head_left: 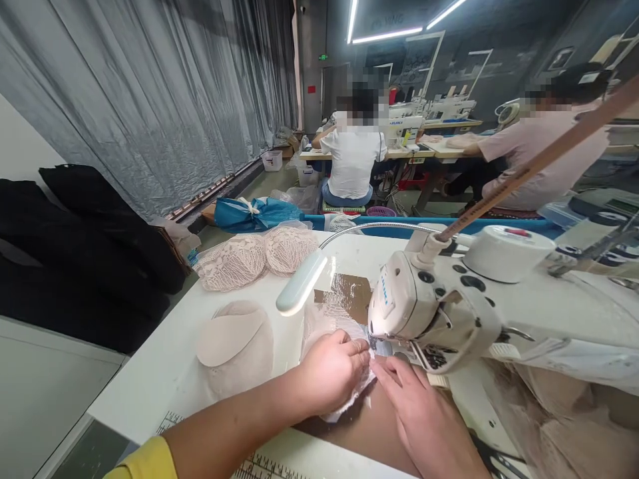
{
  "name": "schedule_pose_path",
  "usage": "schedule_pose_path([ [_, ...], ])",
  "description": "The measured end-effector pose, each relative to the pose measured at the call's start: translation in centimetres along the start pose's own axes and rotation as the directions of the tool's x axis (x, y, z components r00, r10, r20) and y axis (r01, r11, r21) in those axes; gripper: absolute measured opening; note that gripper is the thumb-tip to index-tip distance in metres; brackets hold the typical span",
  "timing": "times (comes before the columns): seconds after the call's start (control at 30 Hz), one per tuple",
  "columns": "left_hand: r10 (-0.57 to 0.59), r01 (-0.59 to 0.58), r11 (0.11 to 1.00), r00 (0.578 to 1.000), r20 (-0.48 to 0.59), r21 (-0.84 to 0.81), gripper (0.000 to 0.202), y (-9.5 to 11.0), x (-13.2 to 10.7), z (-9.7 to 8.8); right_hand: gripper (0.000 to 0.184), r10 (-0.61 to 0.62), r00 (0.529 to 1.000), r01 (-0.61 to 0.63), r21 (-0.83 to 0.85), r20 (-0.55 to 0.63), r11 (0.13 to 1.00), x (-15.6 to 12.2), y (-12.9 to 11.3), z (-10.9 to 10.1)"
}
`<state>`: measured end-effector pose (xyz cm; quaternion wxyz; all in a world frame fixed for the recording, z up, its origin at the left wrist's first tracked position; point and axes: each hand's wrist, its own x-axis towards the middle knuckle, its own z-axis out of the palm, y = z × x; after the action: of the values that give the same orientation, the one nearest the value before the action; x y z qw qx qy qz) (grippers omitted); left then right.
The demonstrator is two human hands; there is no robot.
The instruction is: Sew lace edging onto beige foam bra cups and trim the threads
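Plainly, one piece of thin, pale lace fabric (324,324) on the tabletop (144,382), right at the needle end of one white sewing machine (407,296) with blue lettering. Two bare hands at work on it. On the left hand (332,369), fingers bunched together and curled downward, clasped over the lace just beside the needle. On the right hand (417,406), fingers straighter and close to one another, foremost tips touching the lace edge; impossible to tell whether pinching or merely pressing. Hardly any gap between the two sets of fingertips. Beneath both hands, one flat brown surface (377,426).

Atop the machine, one fat cone of white thread (509,253). Over the lace, one slim, lit white lamp (302,283) on one bendable metal neck (382,226). To the left, two pinkish-beige lace cups (234,263), side by side and touching; nearer, one small pile of smooth, rounded beige fabric pieces (234,349), layers too overlapped to count. Right of the machine, one heap of beige fabric (584,426), likewise uncountable.

Farther off, two seated people, one in a white shirt (353,163), one in a pale pink shirt (544,159). On the floor, one blue bundle (249,214) tied with white.
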<state>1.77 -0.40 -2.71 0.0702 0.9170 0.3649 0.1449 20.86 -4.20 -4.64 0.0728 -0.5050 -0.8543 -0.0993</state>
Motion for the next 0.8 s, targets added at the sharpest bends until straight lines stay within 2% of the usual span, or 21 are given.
schedule_pose_path([
  [0.2,0.026,-0.026,0.999,1.0,-0.012,-0.033,0.03,-1.1,0.4,-0.7,0.063,0.053,0.995,-0.051,0.023,-0.079,0.998,0.1,0.2,1.4],
  [0.47,0.005,-0.006,1.0,0.999,-0.039,-0.026,0.029,-1.0,0.3,-0.8,0.06,0.041,0.993,-0.041,0.0,-0.108,0.999,0.0,0.0,1.2],
  [0.63,-0.069,0.07,0.998,0.995,-0.071,0.003,0.031,-0.9,0.4,-0.5,0.058,0.005,0.998,-0.004,0.006,-0.065,1.0,-0.2,0.2,0.6],
  [0.8,-0.13,0.133,0.991,0.987,-0.091,0.033,0.031,-0.6,0.1,-0.7,0.058,0.017,0.992,-0.01,0.053,-0.124,0.999,-0.2,0.3,0.6],
])
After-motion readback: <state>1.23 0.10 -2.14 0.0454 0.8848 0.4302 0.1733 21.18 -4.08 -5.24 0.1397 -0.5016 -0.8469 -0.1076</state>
